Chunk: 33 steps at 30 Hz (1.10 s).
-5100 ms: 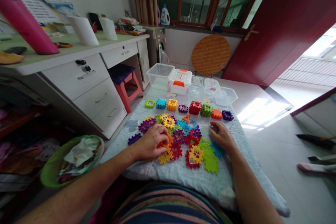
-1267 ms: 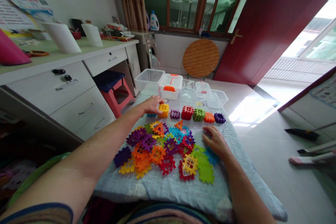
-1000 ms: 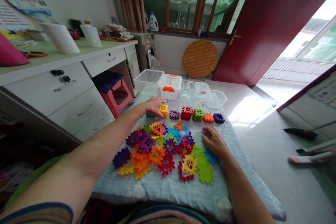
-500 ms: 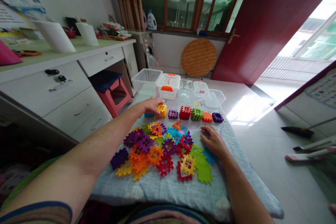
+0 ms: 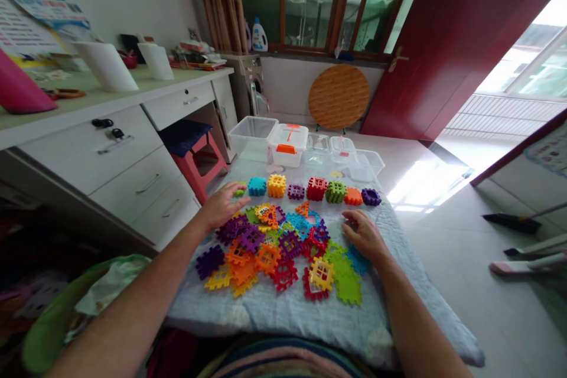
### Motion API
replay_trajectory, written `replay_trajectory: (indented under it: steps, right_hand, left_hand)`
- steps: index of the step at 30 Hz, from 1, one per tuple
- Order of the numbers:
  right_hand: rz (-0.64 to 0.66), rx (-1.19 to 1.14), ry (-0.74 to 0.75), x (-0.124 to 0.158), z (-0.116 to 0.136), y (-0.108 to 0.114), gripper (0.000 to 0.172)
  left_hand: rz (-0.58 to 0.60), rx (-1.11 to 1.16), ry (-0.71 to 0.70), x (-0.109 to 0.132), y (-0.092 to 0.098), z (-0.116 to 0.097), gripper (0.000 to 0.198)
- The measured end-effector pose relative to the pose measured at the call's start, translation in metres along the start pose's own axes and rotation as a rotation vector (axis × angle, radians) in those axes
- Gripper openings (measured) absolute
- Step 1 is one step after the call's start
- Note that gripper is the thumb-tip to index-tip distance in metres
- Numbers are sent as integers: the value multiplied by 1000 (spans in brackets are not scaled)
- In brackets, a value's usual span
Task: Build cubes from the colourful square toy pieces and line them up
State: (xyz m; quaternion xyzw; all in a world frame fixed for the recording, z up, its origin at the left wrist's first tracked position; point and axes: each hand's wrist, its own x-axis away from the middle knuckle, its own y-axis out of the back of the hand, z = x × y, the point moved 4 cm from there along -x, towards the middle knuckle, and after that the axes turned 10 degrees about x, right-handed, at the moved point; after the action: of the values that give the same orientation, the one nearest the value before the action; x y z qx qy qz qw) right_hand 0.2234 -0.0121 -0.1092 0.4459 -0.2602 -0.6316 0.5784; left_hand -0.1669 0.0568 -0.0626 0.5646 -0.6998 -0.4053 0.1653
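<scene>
My left hand [image 5: 222, 205] is at the left end of a row of stacked toy tiles, fingers apart and nothing visible in them. Its fingertips reach a small green stack [image 5: 240, 190], partly covered. Along the row stand a light blue stack [image 5: 257, 186], a yellow stack [image 5: 277, 186], a red stack [image 5: 317, 188] and several others. In front lies a heap of loose interlocking tiles, among them a purple tile [image 5: 290, 244] and an orange tile [image 5: 267, 258]. My right hand [image 5: 364, 233] rests at the heap's right side, fingers loosely apart, beside a blue tile [image 5: 358, 260].
Clear plastic boxes stand behind the row, one with a lid and orange latches [image 5: 289, 144]. A blue quilted cloth [image 5: 274, 313] covers the table. To the left are a white-drawered desk [image 5: 128, 159] and a pink stool [image 5: 201, 159].
My left hand has left the yellow stack and moved left and nearer to me, uncovering the light blue stack. My right hand has stayed about where it was. The view has shifted slightly.
</scene>
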Motion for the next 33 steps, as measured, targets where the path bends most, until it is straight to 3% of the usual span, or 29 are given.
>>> replay_trajectory:
  steps: [3,6,12,18,27,30,33]
  right_hand:
    - [-3,4,-8,0,0,-1,27]
    - [-6,9,-6,0,1,-2,27]
    - [13,-4,-10,0,1,-1,28]
    - [9,8,6,-1,1,-2,29]
    - [12,69,45,1,2,-2,27]
    - [-60,72,103,2,15,3,21]
    - [-155,44,237,6,46,11,19]
  left_hand:
    - [-3,44,71,29,-8,13,47]
    - [0,122,99,41,-20,18,46]
    - [-26,242,75,41,-31,18,44]
    - [-27,478,236,48,-31,27,48]
    - [-87,873,321,51,-30,30,49]
    - [-90,951,339,51,-27,31,49]
    - [-66,970,341,52,-26,32,48]
